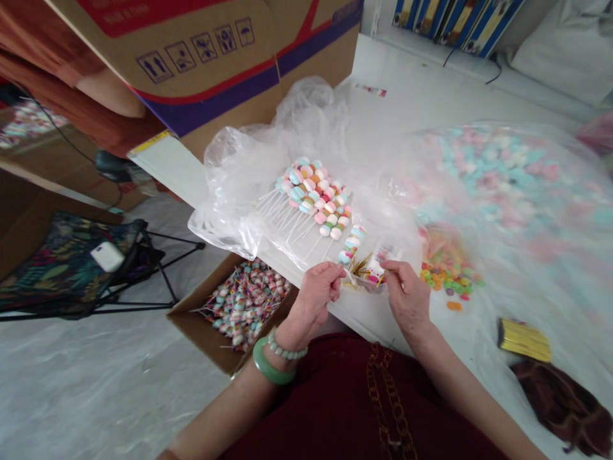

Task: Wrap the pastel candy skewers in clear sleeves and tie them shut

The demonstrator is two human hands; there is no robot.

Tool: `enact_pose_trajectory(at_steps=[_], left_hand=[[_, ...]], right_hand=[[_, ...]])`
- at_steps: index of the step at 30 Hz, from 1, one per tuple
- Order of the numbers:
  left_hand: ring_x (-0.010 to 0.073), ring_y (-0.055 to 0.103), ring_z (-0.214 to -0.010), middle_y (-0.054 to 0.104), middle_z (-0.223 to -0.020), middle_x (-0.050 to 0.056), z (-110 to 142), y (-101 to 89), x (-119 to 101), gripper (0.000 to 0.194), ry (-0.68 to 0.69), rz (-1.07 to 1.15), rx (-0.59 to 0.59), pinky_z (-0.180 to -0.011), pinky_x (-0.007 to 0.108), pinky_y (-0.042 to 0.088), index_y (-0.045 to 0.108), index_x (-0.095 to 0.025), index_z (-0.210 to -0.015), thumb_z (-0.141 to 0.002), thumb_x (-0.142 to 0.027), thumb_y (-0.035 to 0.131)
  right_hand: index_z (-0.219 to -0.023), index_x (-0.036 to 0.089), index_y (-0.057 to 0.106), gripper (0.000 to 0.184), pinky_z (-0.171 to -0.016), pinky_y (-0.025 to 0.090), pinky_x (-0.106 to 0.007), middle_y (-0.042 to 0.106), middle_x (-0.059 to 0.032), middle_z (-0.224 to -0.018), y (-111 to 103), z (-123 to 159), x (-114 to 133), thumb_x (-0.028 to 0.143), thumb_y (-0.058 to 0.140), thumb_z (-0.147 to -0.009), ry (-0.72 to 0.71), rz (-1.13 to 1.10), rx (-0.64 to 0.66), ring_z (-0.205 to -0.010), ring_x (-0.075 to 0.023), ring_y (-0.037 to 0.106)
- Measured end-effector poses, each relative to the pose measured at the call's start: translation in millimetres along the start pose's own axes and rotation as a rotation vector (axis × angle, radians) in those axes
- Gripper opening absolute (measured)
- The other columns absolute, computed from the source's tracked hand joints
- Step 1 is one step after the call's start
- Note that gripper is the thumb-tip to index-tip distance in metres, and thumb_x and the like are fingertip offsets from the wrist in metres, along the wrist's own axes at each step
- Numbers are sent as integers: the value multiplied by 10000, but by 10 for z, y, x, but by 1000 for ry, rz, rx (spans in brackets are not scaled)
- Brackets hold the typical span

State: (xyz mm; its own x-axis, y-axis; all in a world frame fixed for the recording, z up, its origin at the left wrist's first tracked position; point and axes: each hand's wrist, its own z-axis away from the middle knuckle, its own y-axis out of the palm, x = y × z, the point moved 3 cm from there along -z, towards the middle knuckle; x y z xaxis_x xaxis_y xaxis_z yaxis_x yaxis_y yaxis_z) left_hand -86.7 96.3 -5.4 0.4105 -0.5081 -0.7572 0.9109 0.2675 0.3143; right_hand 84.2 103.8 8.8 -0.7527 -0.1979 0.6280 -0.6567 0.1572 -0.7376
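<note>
My left hand (320,285) is closed in a pinch at the lower end of a marshmallow skewer (353,243) with pastel pieces. My right hand (408,292) is also pinched, over the right side of a small clear tub; what its fingertips hold is too small to make out. Gold twist ties (361,264) lie in the tub (368,285) between my hands. Beyond them, a pile of marshmallow skewers (316,191) rests on clear plastic, white sticks pointing toward the table's left edge. To the right of my right hand lie colourful gummy candies (447,275).
A large cardboard box (215,70) stands at the back left, a person's arm (110,89) beside it. Below the table edge, an open carton (230,367) holds many skewers. A big bag of loose marshmallows (517,172) and a gold packet (524,340) lie right. A folding chair (62,268) stands left.
</note>
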Motion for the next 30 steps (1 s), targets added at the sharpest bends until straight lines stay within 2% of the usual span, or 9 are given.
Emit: enact_pose_trajectory(at_steps=[3, 6, 9, 13, 17, 22, 24, 28, 30], left_hand=[[42, 285, -370, 382, -438, -69, 23, 178, 53, 244, -3, -25, 53, -397, 216, 213, 541, -159, -585, -682, -348, 660], [52, 295, -385, 372, -428, -66, 38, 278, 101, 312, 50, -63, 55, -411, 225, 224, 464, -181, -523, -692, -365, 650], [59, 311, -403, 383, -428, -60, 29, 257, 135, 330, 122, -140, 36, -427, 227, 220, 472, -180, -520, -707, -393, 641], [55, 315, -411, 389, -439, -64, 30, 187, 184, 336, 122, -140, 46, -435, 222, 225, 491, -173, -539, -701, -414, 659], [47, 315, -395, 410, -460, -68, 52, 137, 199, 299, 60, 42, 22, -426, 217, 233, 517, -165, -599, -696, -399, 675], [25, 270, -349, 415, -458, -76, 48, 89, 191, 228, -41, 202, 119, -434, 220, 272, 560, -149, -658, -706, -348, 660], [20, 265, -346, 429, -467, -76, 56, 78, 183, 222, -29, 208, 133, -447, 219, 294, 582, -143, -685, -713, -347, 666], [33, 322, -365, 469, -480, -57, 82, 59, 145, 286, 134, 78, -12, -421, 217, 240, 581, -146, -646, -723, -400, 687], [41, 332, -369, 467, -473, -52, 88, 59, 131, 327, 197, 10, -67, -403, 228, 194, 554, -151, -595, -721, -422, 688]], right_hand=[[-785, 193, 603, 240, -584, 347, -270, 631, -30, -693, 23, -18, 258, 205, 407, -922, -186, 257, 28, -622, -155, 562], [-734, 194, 571, 204, -580, 293, -300, 588, -46, -662, 99, -28, 446, 152, 442, -887, -322, 470, 46, -619, -172, 525], [-753, 191, 552, 151, -599, 291, -320, 575, -61, -677, 142, -12, 514, 109, 473, -852, -357, 558, 55, -638, -198, 515], [-748, 192, 535, 172, -617, 306, -328, 569, -54, -665, 148, 62, 543, 82, 454, -853, -383, 577, 82, -633, -205, 512], [-785, 191, 565, 208, -643, 342, -303, 615, -52, -725, 143, 92, 494, 139, 399, -899, -259, 318, 163, -694, -196, 552], [-791, 214, 566, 199, -596, 394, -255, 641, 7, -697, 222, 20, 278, 227, 394, -891, 179, -270, 326, -624, -157, 575], [-803, 216, 594, 202, -597, 400, -254, 642, 11, -686, 236, -8, 239, 203, 403, -864, 207, -254, 316, -622, -157, 577], [-778, 193, 628, 239, -643, 375, -285, 638, -48, -713, 224, 14, 350, 160, 412, -877, -105, 198, 209, -683, -184, 569], [-748, 184, 610, 279, -657, 374, -290, 622, -56, -685, 240, 69, 438, 153, 386, -910, -258, 279, 178, -679, -185, 561]])
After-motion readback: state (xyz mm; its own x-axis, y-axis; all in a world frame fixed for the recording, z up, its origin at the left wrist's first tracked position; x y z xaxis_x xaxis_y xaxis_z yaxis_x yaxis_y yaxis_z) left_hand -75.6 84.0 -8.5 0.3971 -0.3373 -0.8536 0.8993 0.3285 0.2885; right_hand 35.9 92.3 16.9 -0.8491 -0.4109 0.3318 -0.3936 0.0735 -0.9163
